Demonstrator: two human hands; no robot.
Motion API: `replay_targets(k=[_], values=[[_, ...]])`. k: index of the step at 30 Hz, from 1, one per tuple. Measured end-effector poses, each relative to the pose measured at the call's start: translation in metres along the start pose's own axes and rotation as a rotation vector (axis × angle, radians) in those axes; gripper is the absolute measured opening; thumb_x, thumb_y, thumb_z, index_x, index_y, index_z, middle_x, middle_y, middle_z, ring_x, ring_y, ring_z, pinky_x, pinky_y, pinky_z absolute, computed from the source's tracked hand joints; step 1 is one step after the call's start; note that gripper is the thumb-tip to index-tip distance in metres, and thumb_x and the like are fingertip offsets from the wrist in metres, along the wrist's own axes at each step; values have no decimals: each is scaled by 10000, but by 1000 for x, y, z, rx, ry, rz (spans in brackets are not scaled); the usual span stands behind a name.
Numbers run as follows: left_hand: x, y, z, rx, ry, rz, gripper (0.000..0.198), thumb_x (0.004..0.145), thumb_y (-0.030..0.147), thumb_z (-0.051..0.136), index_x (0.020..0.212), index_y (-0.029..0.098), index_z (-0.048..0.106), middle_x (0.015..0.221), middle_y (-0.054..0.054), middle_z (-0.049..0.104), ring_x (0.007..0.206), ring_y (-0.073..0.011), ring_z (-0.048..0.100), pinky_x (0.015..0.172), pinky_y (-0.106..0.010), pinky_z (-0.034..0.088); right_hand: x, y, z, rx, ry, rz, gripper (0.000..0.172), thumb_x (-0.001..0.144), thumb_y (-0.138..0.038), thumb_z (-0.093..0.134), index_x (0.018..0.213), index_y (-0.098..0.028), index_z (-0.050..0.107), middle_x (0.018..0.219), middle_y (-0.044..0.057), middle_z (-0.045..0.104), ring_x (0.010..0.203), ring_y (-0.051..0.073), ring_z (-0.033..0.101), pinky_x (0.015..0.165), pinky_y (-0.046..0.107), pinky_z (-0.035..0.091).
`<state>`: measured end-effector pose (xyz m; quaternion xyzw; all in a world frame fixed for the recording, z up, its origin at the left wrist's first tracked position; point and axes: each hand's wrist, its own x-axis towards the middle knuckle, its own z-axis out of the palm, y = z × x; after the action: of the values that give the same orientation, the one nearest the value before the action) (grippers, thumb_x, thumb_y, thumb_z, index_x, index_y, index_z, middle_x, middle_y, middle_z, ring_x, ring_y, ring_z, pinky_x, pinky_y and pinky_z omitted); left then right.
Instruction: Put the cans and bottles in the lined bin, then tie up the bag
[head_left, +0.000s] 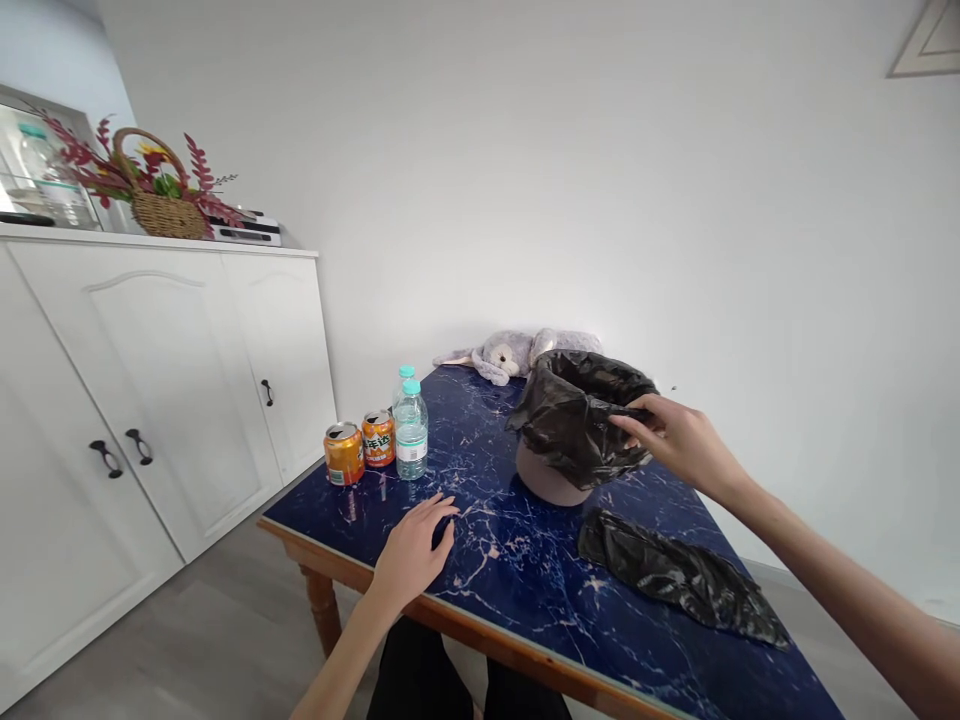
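Note:
A small pinkish bin (551, 482) lined with a black plastic bag (577, 420) stands on the dark blue marbled table (517, 560). My right hand (679, 436) pinches the bag's rim on the bin's right side. My left hand (414, 545) rests flat on the tabletop near the front edge, fingers slightly apart, holding nothing. A second black bag (679, 575) lies crumpled flat on the table to the right of the bin. Two orange cans (345, 453) (379, 438) and two clear water bottles (411, 428) stand at the table's left edge, just beyond my left hand.
A grey plush toy (504, 353) lies at the table's far end against the white wall. White cabinets (150, 400) stand to the left, topped by a wicker basket (161, 208) with red flowers. Grey floor lies between cabinets and table.

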<state>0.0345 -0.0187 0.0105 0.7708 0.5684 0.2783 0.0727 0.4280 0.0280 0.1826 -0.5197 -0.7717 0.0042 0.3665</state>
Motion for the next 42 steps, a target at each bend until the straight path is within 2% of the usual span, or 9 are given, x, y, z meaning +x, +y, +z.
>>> replay_targets(k=[11, 14, 17, 21, 24, 27, 31, 39, 42], values=[[0, -6, 3, -25, 67, 30, 306, 1037, 360, 527, 1240, 302, 749, 1448, -39, 702, 1405, -305, 616, 1148, -528, 544, -20, -60, 14, 138, -112, -124, 446, 1001, -670, 593, 1124, -251, 679, 988, 77, 766, 775, 235, 750, 680, 358, 591], [-4, -6, 5, -29, 85, 46, 293, 1047, 346, 522, 1243, 309, 736, 1425, -37, 715, 1368, -302, 644, 1126, -528, 555, -46, -55, 16, 314, 83, -47, 434, 969, -599, 690, 1242, -273, 604, 1157, 91, 743, 828, 219, 751, 716, 346, 601], [-7, -4, -1, -80, 238, 121, 252, 1065, 302, 507, 1200, 303, 721, 1292, -41, 767, 1276, -264, 688, 1097, -479, 560, -91, -28, 32, 460, 262, 138, 323, 1038, -577, 580, 1154, -276, 576, 1011, 58, 744, 699, 189, 694, 644, 323, 549], [11, 4, -36, 0, 631, 199, 191, 1057, 265, 541, 1189, 263, 679, 1202, -95, 728, 1191, -280, 667, 1056, -483, 529, -160, 23, 72, 446, -213, 356, 534, 1052, -671, 453, 753, -247, 578, 657, 7, 663, 526, 169, 617, 605, 304, 500], [49, 12, -75, 160, 803, 186, 253, 1045, 301, 580, 1277, 232, 652, 1327, -155, 657, 1286, -333, 586, 1117, -528, 457, -191, 45, 98, 419, -346, 394, 604, 1011, -739, 467, 686, -244, 587, 557, -4, 609, 527, 182, 618, 617, 291, 496], [91, 14, -106, 277, 763, 193, 346, 1059, 342, 551, 1371, 209, 619, 1448, -173, 623, 1368, -368, 517, 1134, -544, 416, -198, 47, 111, 487, -318, 448, 616, 999, -771, 450, 727, -242, 609, 554, -12, 607, 507, 175, 592, 575, 275, 473], [126, 7, -122, 346, 643, 149, 339, 1069, 344, 507, 1334, 194, 655, 1296, -155, 746, 1375, -396, 529, 1129, -580, 380, -192, 41, 115, 529, -288, 437, 609, 997, -763, 476, 745, -230, 626, 574, -10, 626, 507, 157, 564, 577, 263, 454], [111, 12, -120, 155, 435, 255, 275, 1075, 377, 505, 1266, 272, 672, 1297, -85, 692, 1157, -290, 706, 937, -393, 572, -193, 44, 116, 560, -276, 408, 565, 1016, -726, 481, 773, -237, 625, 655, -14, 658, 535, 164, 565, 606, 273, 461], [102, 42, -135, 120, 537, 361, 237, 1072, 356, 552, 1267, 285, 667, 1258, -67, 696, 1155, -266, 707, 968, -386, 579, -191, 42, 115, 561, -258, 391, 572, 1021, -724, 470, 752, -240, 613, 653, -11, 661, 540, 168, 564, 617, 275, 461]])
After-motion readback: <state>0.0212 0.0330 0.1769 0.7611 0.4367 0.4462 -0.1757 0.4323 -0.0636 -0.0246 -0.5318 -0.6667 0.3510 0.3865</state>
